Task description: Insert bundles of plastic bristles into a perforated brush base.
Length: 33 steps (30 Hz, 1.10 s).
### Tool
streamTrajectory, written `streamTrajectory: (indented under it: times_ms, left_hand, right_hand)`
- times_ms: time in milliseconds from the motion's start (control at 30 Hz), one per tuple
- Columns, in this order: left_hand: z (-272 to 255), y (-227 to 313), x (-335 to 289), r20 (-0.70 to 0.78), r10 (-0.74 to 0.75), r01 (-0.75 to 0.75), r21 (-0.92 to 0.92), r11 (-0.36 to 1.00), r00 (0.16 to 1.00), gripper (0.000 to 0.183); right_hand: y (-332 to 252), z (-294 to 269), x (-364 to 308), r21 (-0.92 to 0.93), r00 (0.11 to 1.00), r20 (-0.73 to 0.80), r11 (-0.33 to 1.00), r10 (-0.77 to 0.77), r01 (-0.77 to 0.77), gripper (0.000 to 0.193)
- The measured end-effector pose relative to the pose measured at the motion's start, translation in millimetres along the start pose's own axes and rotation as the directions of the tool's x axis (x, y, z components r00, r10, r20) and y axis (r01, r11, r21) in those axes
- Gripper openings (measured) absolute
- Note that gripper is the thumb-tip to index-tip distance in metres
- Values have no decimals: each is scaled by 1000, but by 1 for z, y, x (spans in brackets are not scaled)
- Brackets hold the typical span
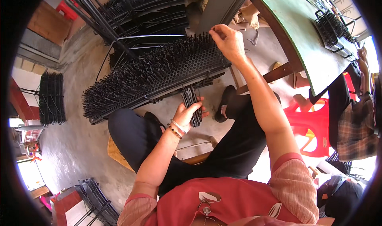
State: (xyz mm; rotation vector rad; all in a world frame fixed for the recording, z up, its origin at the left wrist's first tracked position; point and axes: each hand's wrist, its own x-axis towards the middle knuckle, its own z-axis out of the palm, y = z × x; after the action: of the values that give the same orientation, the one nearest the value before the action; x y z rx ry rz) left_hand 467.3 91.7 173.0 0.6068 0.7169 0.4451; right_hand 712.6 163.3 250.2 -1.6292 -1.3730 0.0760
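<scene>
In front of my knees lies a long black rack with a perforated top point(202, 61). Dense rows of short thin black pieces point(137, 79) stand up from its holes, and a bare strip of holes shows along the near right side. My left hand point(184, 115) is closed around a bundle of slim black sticks point(192, 106), just below the rack's near edge. At the rack's far right end, my right hand point(231, 46) has its thumb and fingers pinched together over the last upright pieces. Whatever lies between those fingertips is too small to make out.
More filled black racks point(147, 11) are stacked behind, with metal bars rising beside them. A green-topped table point(294, 31) stands right, bearing another rack point(334, 33). Nearby are a red plastic stool point(308, 120) and a seated person in plaid point(356, 126). Another rack point(51, 98) stands left.
</scene>
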Motion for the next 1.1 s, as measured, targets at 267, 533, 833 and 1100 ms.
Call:
streamTrajectory:
  times_ms: [267, 533, 833, 1100]
  left_hand:
    - [-1, 2, -2, 11, -27, 27, -20, 999, 1000, 26]
    - [4, 7, -7, -12, -3, 3, -3, 1000, 1000, 26]
    - [6, 11, -10, -26, 26, -27, -35, 999, 999, 24]
    - [10, 21, -10, 3, 150, -149, -107, 983, 989, 21]
  right_hand:
    - [4, 8, -5, -55, 999, 51, 998, -10, 13, 19]
    - [13, 11, -8, -115, 982, 85, 978, -167, 176, 18]
    - [1, -1, -2, -12, 966, -26, 966, -258, 258, 16]
    - [-43, -8, -53, 233, 614, 788, 946, -46, -227, 28]
